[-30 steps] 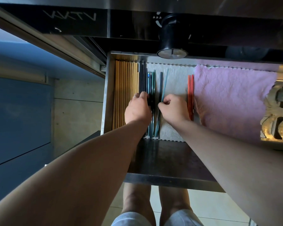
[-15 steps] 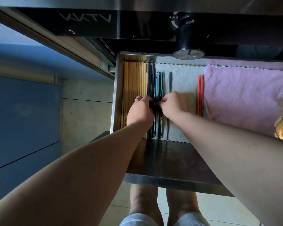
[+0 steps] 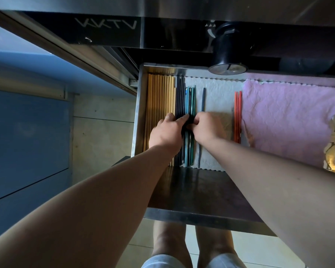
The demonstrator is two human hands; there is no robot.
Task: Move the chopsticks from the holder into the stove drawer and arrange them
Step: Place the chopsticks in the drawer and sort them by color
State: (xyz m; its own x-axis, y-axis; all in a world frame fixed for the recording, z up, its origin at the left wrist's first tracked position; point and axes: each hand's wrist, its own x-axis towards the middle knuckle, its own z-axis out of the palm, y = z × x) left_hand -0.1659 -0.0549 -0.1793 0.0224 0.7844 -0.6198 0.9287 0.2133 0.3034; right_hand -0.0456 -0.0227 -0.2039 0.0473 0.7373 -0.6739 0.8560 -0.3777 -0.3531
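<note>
Inside drawer (image 3: 138,113) | teal chopsticks (image 3: 187,101) parallel, lengthwise | left hand (image 3: 166,134): fingers flat atop | right hand (image 3: 209,129): fingers pinching them

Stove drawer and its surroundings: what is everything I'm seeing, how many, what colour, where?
steel stove drawer: one, silver, pulled open
white paper liner: one, white, on the drawer floor
pink crinkled cloth: one, pink, drawer's right part
black round knob: one, black, above the drawer
tan wooden chopsticks: many, tan, along drawer's left wall
dark navy chopsticks: several, navy, beside the wooden ones
teal chopsticks: several, teal, right of the navy
single grey-blue chopstick: one, grey-blue, apart on the liner
red chopsticks: a few, red, beside the pink cloth
left hand: one, fingers resting across the chopsticks
right hand: one, fingers curled at teal chopsticks
</note>
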